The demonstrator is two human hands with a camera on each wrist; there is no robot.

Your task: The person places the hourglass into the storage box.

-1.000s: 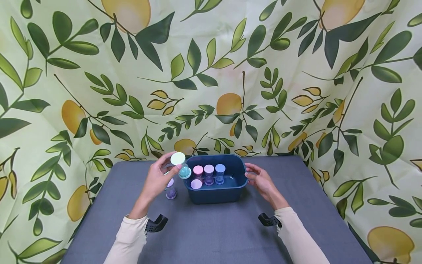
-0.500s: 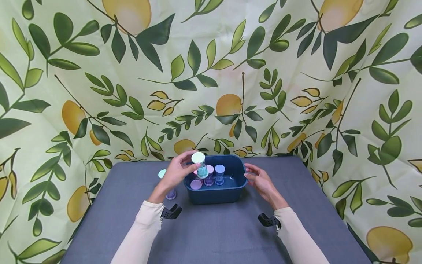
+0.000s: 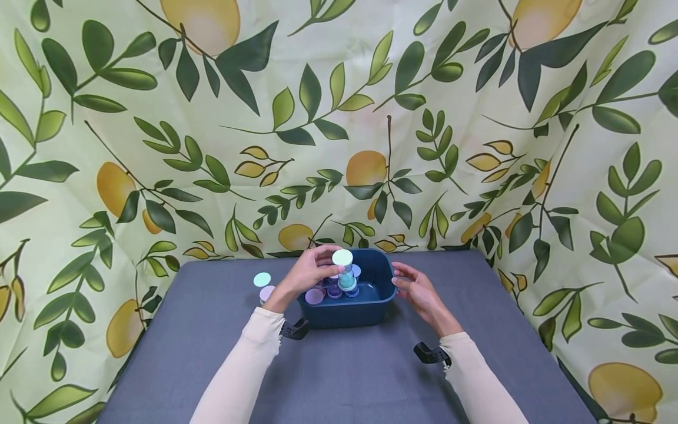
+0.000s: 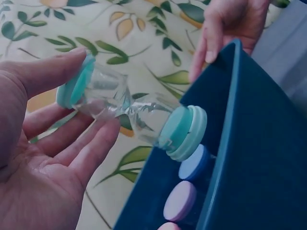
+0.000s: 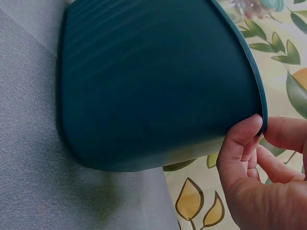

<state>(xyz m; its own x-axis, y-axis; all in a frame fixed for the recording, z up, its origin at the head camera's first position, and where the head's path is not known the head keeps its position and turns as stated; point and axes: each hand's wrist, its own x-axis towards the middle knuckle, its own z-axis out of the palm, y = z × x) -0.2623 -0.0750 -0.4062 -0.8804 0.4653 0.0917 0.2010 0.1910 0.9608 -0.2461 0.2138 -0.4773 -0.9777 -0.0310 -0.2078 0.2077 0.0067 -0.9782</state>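
Observation:
My left hand [image 3: 311, 275] holds a sand timer [image 3: 345, 271] with mint-green caps and turquoise sand, thumb on one cap and fingers under the glass. It hangs above the dark blue bin [image 3: 344, 318], in front of the blue-capped sand timer [image 4: 194, 162]. In the left wrist view a lilac-capped sand timer [image 4: 180, 200] stands inside the bin beside it, and a pink cap [image 4: 169, 226] peeks in below. Another lilac cap [image 3: 314, 296] shows at the bin's left front. My right hand [image 3: 420, 290] pinches the bin's right rim between thumb and fingers.
On the table left of the bin stand a mint-capped timer [image 3: 262, 280] and a lilac-capped timer [image 3: 266, 293], the latter partly behind my left wrist. Grey cloth [image 3: 360, 377] covers the table. A lemon-print curtain [image 3: 339, 147] hangs behind and at both sides.
My left hand has carried the mint-capped sand timer rightward, from the bin's left edge to above its middle. The right hand stays on the rim.

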